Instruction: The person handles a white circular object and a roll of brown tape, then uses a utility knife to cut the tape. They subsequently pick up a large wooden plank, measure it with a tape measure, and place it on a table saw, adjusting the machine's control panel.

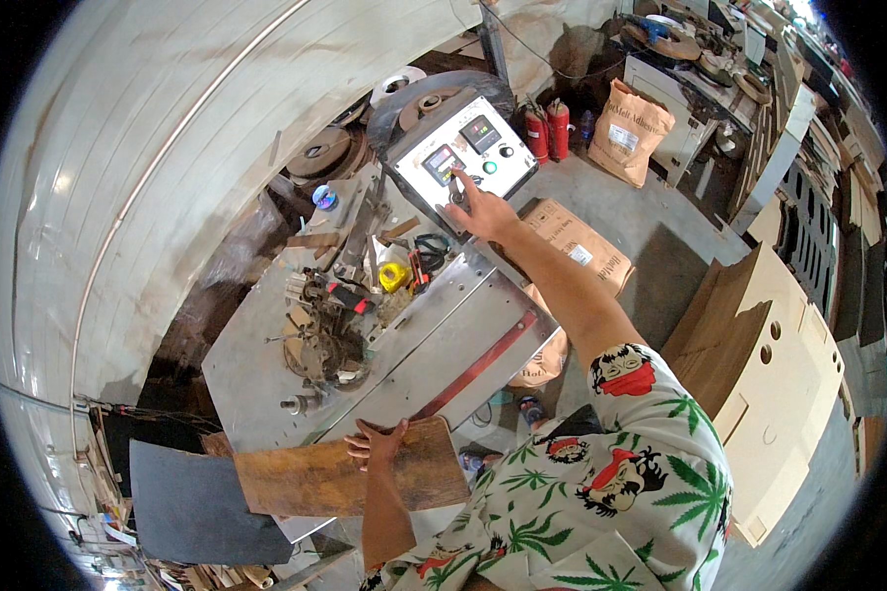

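Observation:
My right hand [483, 212] reaches far forward, its index finger touching the white control panel [463, 153] near the small display and knobs. Close to my body, my left hand [375, 443] has its fingers curled over the top edge of a brown curved wooden board [315, 480]. The board lies at the near edge of the grey metal machine table [443, 340]. A cluster of rollers and machine parts [320, 335] sits on the table's left half. A red strip [478, 364] runs along the table's right side.
Two red fire extinguishers [547, 128] and a brown paper sack [629, 128] stand behind the panel. Another sack [574, 241] lies under my right arm. Cut plywood panels [769, 364] stand at right, a dark sheet [192, 502] lies lower left, and tape rolls [320, 153] sit by the white wall.

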A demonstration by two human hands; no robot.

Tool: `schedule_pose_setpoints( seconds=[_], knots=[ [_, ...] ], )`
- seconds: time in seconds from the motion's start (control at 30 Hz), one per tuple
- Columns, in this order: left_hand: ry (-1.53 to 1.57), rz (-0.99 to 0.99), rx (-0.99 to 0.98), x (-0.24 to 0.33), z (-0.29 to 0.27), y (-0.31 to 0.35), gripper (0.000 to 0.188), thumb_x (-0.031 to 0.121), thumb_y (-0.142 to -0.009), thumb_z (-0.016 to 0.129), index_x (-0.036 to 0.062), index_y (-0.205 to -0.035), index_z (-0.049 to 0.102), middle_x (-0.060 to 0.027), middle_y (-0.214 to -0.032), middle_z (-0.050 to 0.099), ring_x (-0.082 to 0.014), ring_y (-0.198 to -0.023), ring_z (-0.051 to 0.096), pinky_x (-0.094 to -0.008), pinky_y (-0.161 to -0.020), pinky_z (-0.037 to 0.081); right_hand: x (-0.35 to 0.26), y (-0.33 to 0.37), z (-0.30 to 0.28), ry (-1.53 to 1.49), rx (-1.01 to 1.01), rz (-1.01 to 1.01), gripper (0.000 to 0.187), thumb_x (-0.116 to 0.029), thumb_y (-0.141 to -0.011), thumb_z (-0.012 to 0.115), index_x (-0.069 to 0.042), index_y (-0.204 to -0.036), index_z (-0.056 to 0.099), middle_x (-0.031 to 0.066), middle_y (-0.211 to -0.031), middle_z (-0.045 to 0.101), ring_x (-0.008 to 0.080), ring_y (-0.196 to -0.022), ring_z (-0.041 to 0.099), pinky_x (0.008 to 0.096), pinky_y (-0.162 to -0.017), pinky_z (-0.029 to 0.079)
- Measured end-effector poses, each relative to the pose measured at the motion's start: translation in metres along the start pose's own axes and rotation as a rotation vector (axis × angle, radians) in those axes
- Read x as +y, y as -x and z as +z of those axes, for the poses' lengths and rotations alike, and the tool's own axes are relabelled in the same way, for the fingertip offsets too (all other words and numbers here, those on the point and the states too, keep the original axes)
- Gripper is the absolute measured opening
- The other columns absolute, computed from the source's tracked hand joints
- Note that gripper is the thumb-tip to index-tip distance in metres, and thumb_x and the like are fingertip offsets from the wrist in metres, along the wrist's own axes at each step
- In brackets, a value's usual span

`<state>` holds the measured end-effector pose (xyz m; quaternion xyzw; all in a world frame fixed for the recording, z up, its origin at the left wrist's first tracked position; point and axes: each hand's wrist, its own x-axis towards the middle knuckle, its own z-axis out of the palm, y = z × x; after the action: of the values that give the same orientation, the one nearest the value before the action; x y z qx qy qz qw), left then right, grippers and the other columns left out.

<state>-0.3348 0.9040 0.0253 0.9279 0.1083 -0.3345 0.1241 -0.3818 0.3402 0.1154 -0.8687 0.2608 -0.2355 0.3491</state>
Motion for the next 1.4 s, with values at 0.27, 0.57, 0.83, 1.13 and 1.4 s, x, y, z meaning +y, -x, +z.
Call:
schedule_pose_setpoints(
  seconds=[0.27,0.57,0.83,1.13,1.4],
  knots=[
    [-0.025,0.002,0.024,-0.004,0.003,-0.006,0.159,0.087,-0.066,0.087,0.0322,-0.176,-0.015,-0.0155,-0.169,-0.051,-0.0518,-0.160,-0.035,-0.0865,-0.119,0.005,0.000,-0.001,0.000,0.034,-0.015,0.041,0.097,-0.061,-0.104,0.058,-0.014,-0.174,0.010,0.0309,-0.103,0.078,0.0525,-0.104,0.074,0.0564,-0.097,0.058],
    [0.008,0.035,0.002,-0.002,0.001,0.000,0.161,0.085,-0.068,0.087,0.0250,-0.176,-0.016,-0.0239,-0.171,-0.045,-0.0545,-0.162,-0.025,-0.0846,-0.122,0.002,0.001,-0.005,0.000,0.037,-0.018,0.035,0.095,-0.059,-0.106,0.058,-0.008,-0.173,0.013,0.0314,-0.102,0.077,0.0523,-0.105,0.074,0.0572,-0.097,0.057],
    [-0.013,0.013,-0.032,-0.001,-0.002,0.001,0.161,0.085,-0.069,0.086,0.0266,-0.175,-0.020,-0.0216,-0.168,-0.050,-0.0528,-0.159,-0.036,-0.0846,-0.122,0.000,0.002,-0.005,0.003,0.062,-0.038,0.033,0.094,-0.057,-0.106,0.056,-0.009,-0.174,0.012,0.0293,-0.098,0.077,0.0497,-0.101,0.075,0.0554,-0.095,0.058],
    [-0.019,0.005,-0.041,-0.003,-0.001,-0.004,0.161,0.086,-0.067,0.086,0.0285,-0.175,-0.019,-0.0183,-0.167,-0.053,-0.0523,-0.158,-0.036,-0.0836,-0.122,-0.001,0.000,-0.003,0.002,0.035,0.003,0.025,0.091,-0.056,-0.106,0.058,-0.011,-0.173,0.016,0.0273,-0.094,0.077,0.0503,-0.099,0.075,0.0553,-0.092,0.059],
    [-0.040,0.006,0.013,0.000,0.005,-0.007,0.160,0.085,-0.066,0.088,0.0290,-0.176,-0.014,-0.0169,-0.170,-0.048,-0.0520,-0.161,-0.029,-0.0829,-0.122,0.007,0.004,-0.004,0.002,0.064,0.017,0.035,0.094,-0.058,-0.104,0.060,-0.012,-0.173,0.015,0.0267,-0.095,0.077,0.0498,-0.100,0.075,0.0543,-0.093,0.058]
  ],
)
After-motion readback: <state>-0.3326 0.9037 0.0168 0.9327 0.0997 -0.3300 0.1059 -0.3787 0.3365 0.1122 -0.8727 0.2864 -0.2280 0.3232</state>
